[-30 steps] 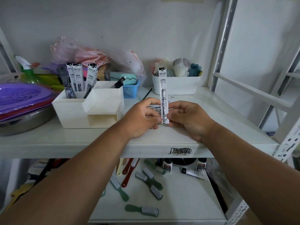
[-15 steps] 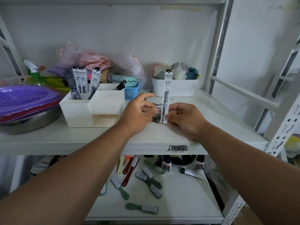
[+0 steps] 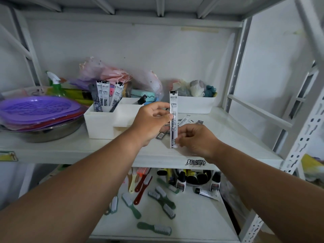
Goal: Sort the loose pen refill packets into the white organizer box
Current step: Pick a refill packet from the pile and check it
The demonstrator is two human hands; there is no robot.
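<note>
One pen refill packet (image 3: 173, 109), clear with a white printed header, stands upright above the shelf. My right hand (image 3: 198, 140) pinches its bottom end. My left hand (image 3: 149, 121) pinches its middle between thumb and fingers. A dark packet end (image 3: 160, 135) shows under my left hand; whether it is held I cannot tell. The white organizer box (image 3: 102, 125) sits left of my hands, with several packets (image 3: 105, 95) standing in its rear left compartment. More loose packets (image 3: 186, 120) lie on the shelf behind my hands.
A stack of purple and red lids on a steel bowl (image 3: 40, 113) fills the left of the shelf. A white bin of soft items (image 3: 194, 104) stands at the back right. Small brushes (image 3: 161, 199) and tubes lie on the lower shelf. A shelf post (image 3: 235, 81) rises at right.
My left hand has slid up from the packet's bottom to its middle. The packet is a little higher and my hands are further apart. The view has tilted upward.
</note>
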